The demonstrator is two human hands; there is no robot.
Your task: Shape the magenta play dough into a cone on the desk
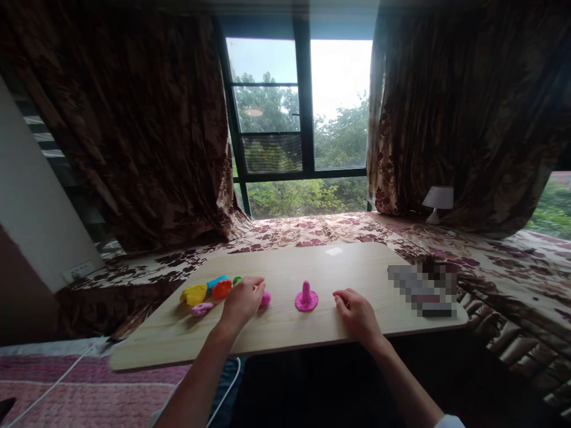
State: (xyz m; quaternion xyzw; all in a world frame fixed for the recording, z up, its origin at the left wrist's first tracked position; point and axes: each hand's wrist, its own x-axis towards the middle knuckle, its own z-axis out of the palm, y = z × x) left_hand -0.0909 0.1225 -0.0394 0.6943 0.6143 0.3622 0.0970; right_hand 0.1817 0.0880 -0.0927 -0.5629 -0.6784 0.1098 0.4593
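My left hand [241, 301] rests on the wooden table [285, 333] with its fingers curled round a pink lump of clay [265, 299]. Left of it lie more clay lumps: yellow [194, 293], blue [217, 280], orange [222, 289], a bit of green [237, 279] and a small light pink piece [202, 308]. A magenta clay shape [306, 297], a flat disc with an upright peg, stands between my hands. My right hand [355, 310] lies on the table just right of it, fingers loosely curled, holding nothing that I can see.
A blurred-out object [422, 289] sits at the table's right end. Beyond the table is a flowered cloth [312, 229], a window [303, 125] between brown curtains, and a small white lamp [438, 202]. A white cable [57, 383] crosses the pink bedding at lower left.
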